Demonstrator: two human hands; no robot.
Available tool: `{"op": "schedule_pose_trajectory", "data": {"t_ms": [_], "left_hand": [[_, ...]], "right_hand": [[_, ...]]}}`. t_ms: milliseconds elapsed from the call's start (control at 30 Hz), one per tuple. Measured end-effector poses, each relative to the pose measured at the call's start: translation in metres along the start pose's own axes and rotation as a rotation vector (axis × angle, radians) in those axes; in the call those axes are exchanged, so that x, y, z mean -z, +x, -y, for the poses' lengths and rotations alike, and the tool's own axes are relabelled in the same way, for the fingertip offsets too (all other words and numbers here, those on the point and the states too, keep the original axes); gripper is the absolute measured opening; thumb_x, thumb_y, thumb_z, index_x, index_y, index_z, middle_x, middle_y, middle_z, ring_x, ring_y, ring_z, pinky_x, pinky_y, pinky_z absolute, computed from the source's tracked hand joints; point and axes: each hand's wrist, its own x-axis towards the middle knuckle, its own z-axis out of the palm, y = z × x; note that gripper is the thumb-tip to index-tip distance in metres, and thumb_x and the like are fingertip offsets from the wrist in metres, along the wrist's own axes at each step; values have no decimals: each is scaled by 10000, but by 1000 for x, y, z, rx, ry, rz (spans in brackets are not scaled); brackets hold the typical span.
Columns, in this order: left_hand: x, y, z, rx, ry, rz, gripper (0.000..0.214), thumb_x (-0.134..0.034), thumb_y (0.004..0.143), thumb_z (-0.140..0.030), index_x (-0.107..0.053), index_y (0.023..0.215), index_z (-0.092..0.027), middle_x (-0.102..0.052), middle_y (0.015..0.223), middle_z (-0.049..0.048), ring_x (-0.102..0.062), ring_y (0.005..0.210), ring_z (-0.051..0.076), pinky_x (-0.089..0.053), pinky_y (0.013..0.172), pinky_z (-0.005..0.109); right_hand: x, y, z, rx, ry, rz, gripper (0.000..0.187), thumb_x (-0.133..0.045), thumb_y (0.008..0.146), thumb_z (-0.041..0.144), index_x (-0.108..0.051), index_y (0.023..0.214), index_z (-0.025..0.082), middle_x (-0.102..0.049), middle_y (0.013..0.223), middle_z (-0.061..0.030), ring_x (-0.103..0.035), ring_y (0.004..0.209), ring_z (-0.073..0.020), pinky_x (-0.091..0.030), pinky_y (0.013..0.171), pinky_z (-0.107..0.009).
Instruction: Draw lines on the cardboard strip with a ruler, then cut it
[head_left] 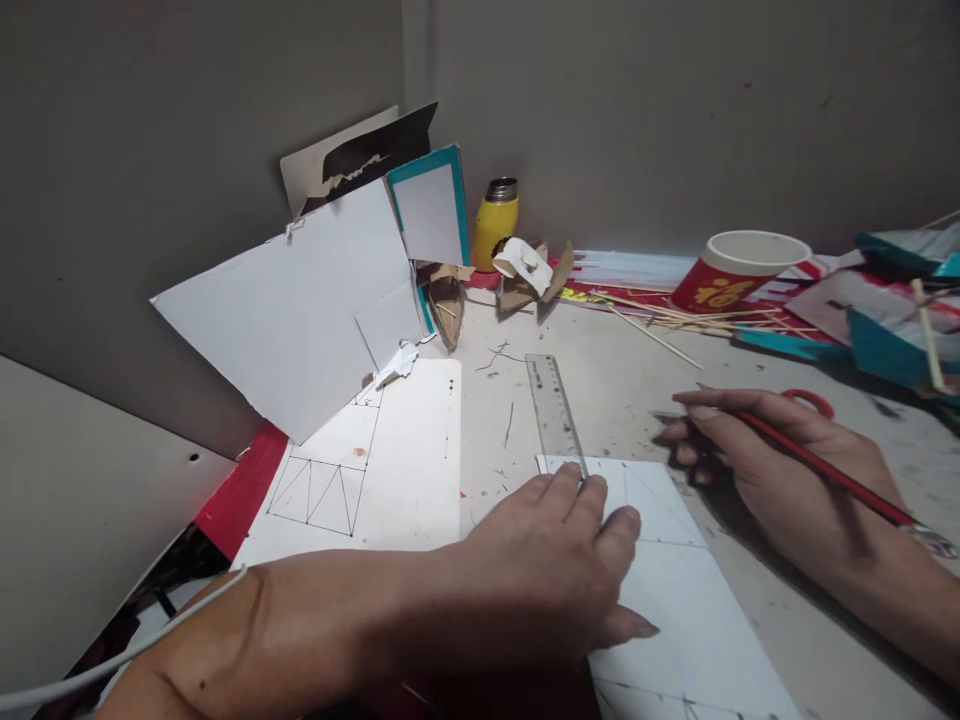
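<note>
My left hand [559, 560] lies over the lower end of a clear plastic ruler [553, 405], its fingertips holding the ruler down on a sheet of white card [675, 590]. Faint pencil lines run across that card. To the right, my right hand [780, 470] grips a red and black pencil [821, 470] between thumb and fingers, its tip pointing left, above the table beside the card. Behind this hand shows a red loop [810, 402], perhaps a scissors handle; the rest is hidden. A second white sheet [416, 460] with ruled triangles lies left of the ruler.
Folded white cardboard [300, 310] leans at the left wall. Along the back stand a yellow bottle [496, 225], torn cardboard pieces [525, 270] and a red paper cup [724, 275] by thin wooden sticks [660, 335]. Teal cardboard scraps [885, 345] lie far right. A white cable [127, 655] crosses my left arm.
</note>
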Motion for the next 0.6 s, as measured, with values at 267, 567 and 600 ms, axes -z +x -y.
{"op": "schedule_pose_trajectory", "data": {"t_ms": [267,567,600], "left_hand": [[13,1,5,27,-183,112,717,-501,1018,-503,-339,1565,-70,-286,1655,251,-300,1521,382,-342,1199,443],[19,10,43,65,-203,150,713,-585,964,-435,-386,1567,-111,-263,1669,172,-190,1555,353,-257,1248,558],[15,11,46,60,-194,156,709,-567,972,-449,-381,1570,-116,-256,1669,171,-193,1553,354,-265,1243,569]], "right_hand": [[0,1,0,0,13,-8,333,-691,609,382,-714,884,197,-713,691,-41,-605,511,-120,-474,423,-176],[6,16,-22,110,215,137,226,-655,802,371,-662,952,202,-677,673,7,-574,510,-105,-413,425,-184],[6,17,-21,109,216,137,221,-652,800,364,-661,949,201,-674,669,9,-570,507,-104,-412,422,-185]]}}
